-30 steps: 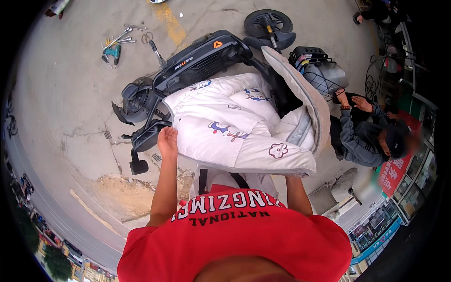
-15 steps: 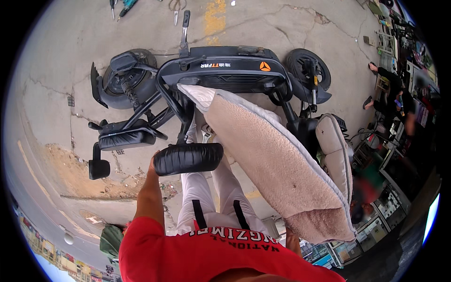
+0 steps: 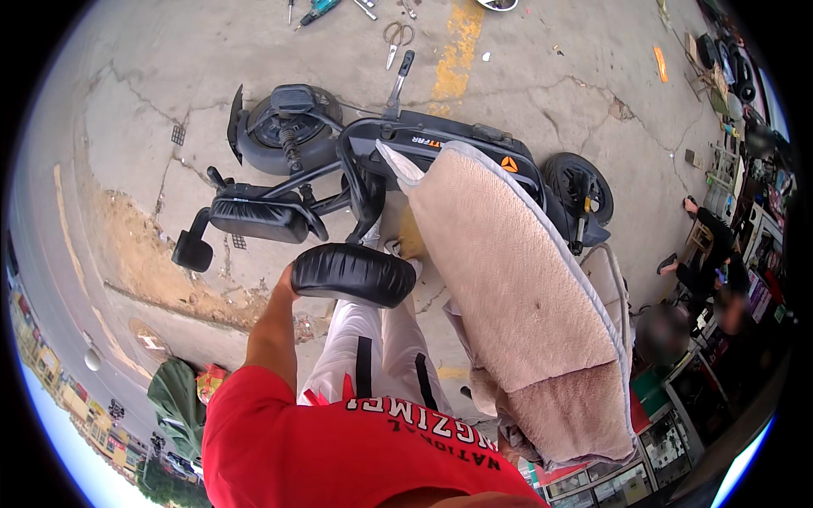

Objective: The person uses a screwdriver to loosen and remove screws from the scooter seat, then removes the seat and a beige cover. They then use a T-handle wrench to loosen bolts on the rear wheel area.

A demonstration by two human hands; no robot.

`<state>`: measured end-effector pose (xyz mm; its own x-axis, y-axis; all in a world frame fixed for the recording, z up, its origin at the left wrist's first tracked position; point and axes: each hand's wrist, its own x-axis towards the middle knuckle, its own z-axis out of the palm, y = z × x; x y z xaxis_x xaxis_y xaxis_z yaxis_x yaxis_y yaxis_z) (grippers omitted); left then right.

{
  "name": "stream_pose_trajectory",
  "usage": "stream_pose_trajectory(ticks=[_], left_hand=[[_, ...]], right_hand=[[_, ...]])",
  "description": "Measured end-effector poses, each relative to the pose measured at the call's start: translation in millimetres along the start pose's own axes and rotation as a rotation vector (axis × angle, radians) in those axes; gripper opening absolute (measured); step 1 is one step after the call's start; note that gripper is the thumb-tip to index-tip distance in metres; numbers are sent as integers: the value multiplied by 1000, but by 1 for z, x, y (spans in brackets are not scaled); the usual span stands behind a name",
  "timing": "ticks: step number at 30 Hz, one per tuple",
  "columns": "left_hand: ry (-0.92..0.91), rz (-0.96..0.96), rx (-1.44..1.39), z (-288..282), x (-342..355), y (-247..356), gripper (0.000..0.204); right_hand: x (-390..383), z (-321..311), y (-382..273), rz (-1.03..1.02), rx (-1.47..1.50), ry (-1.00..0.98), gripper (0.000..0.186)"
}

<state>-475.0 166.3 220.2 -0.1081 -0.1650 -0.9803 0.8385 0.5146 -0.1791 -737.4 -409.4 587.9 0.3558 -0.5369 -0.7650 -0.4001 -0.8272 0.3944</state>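
A dark electric scooter (image 3: 461, 135) stretches across in front of me, seats toward me and wheels away. My left hand (image 3: 289, 281) is at the left end of its black padded seat (image 3: 354, 273), gripping the edge; the fingers are mostly hidden beneath. A second black seat (image 3: 258, 218) sits to the left, with a dark pad behind it. A beige fleece quilt (image 3: 525, 296) with grey piping spreads over the scooter's front half. My right arm runs under the quilt's near end, which hides the right hand.
Scissors (image 3: 396, 41), a teal power tool (image 3: 317, 10) and small tools lie on the cracked concrete beyond the scooter. At right, a person (image 3: 716, 245) in dark clothes is beside cluttered shelves. A green cover (image 3: 176, 402) is at lower left, and the scooter's kickstand (image 3: 401, 80) sticks out.
The whole view has turned, so the scooter and tools appear shifted right. The quilt now covers more of the scooter's body. The held seat is tilted differently and hides its post.
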Motion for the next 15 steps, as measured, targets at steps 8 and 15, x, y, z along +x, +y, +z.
stream_pose_trajectory(ticks=[8, 15], left_hand=[[14, -9, 8, 48, -59, 15, 32], [56, -20, 159, 46, -65, 20, 34]], right_hand=[[-13, -19, 18, -68, -75, 76, 61], [2, -64, 13, -141, -257, 182, 62]])
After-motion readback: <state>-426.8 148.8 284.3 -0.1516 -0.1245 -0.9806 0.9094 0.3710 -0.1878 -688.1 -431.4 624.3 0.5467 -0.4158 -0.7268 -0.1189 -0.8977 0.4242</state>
